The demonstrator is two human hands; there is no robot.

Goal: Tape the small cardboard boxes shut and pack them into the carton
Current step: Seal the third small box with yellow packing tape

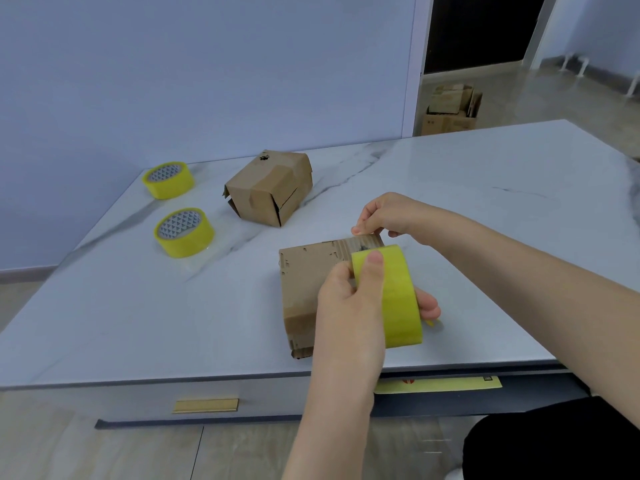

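A small cardboard box [304, 278] with a scuffed top lies near the front edge of the marble table [485, 209]. My left hand [349, 299] grips a yellow tape roll [398, 296] over the box, thumb on the roll's outer face. My right hand [384, 214] pinches the tape's end at the box's far top edge. A second small cardboard box [268, 187], its flaps partly loose, sits further back in the middle of the table.
Two more yellow tape rolls lie at the table's left, one near [183, 232] and one far [168, 180]. Cardboard cartons [450, 109] stand on the floor beyond the table's far right corner. A drawer with a gold handle [206, 405] is below the table front.
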